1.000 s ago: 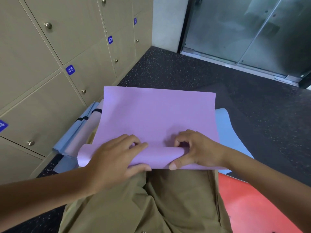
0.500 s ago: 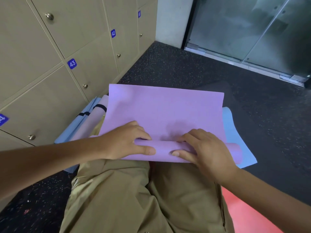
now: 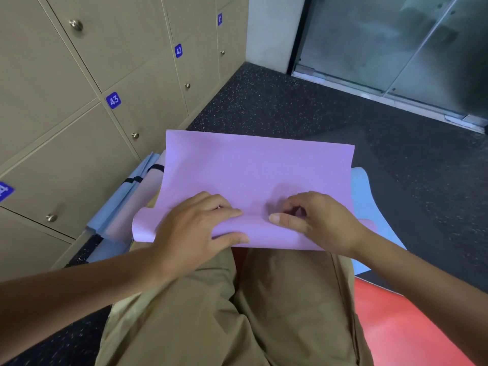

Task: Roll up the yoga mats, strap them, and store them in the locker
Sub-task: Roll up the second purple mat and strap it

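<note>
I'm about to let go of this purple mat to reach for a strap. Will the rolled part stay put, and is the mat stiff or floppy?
Probably floppy: the purple mat drapes over the lap and curls easily under both hands. The roll looks loose and only a turn or so deep, held by the left hand and right hand, so it would likely spring open if released. It seems light.

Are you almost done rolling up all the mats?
Not nearly. Two rolled mats with black straps already lie by the lockers. The left hand and right hand are just starting the purple mat. A blue mat beneath is left, and every locker door shown is shut.
</note>
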Demonstrator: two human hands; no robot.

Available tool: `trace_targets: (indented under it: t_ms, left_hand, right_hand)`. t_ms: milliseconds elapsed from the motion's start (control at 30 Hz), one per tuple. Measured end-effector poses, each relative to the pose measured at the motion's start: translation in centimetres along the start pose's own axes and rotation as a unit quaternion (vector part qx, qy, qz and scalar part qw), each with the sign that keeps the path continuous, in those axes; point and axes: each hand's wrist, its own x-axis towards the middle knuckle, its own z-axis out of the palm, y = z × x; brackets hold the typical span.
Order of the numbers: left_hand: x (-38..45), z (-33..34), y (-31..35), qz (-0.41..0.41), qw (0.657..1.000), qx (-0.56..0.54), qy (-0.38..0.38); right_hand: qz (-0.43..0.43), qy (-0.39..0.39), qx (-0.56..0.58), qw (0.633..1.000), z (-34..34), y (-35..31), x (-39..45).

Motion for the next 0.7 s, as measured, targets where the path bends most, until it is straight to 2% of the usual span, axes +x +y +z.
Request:
trace_targets:
  t_ms: [100,233,333,433,500,600,700]
  left_hand:
    - [1.1,-0.3,-0.4,-0.029,0.997,-0.044,-0.055]
    - [3.3,-0.7,-1.3,-0.103,0.975,-0.127,-0.153]
    - [5.2,-1.2,-1.7,-0.152,0.938,-0.221,-0.220]
    - [6.3,-1.3,-1.9,-0.152,0.924,-0.243,-0.254]
    - [6.3,-1.0,-2.0,-0.143,0.939,-0.226,-0.215]
    - [5.4,-0.3,-1.9,-0.065,0.986,-0.135,-0.078]
    - [3.7,0.4,-1.4,0.000,1.000,-0.018,0.022]
  right_hand:
    - [-0.053,0.103,-0.086,0.990,0.8,0.7,0.0]
    - [-0.078,0.235,-0.204,0.947,2.5,0.7,-0.6]
    - [-0.065,0.277,-0.228,0.931,3.5,0.6,-0.8]
    - [-0.037,0.272,-0.181,0.944,3.1,0.7,0.2]
    - [-0.008,0.247,-0.163,0.955,2.6,0.5,1.0]
    - [0.048,0.180,-0.125,0.975,1.7,0.3,2.1]
    - [0.081,0.140,-0.088,0.983,0.8,0.7,3.3]
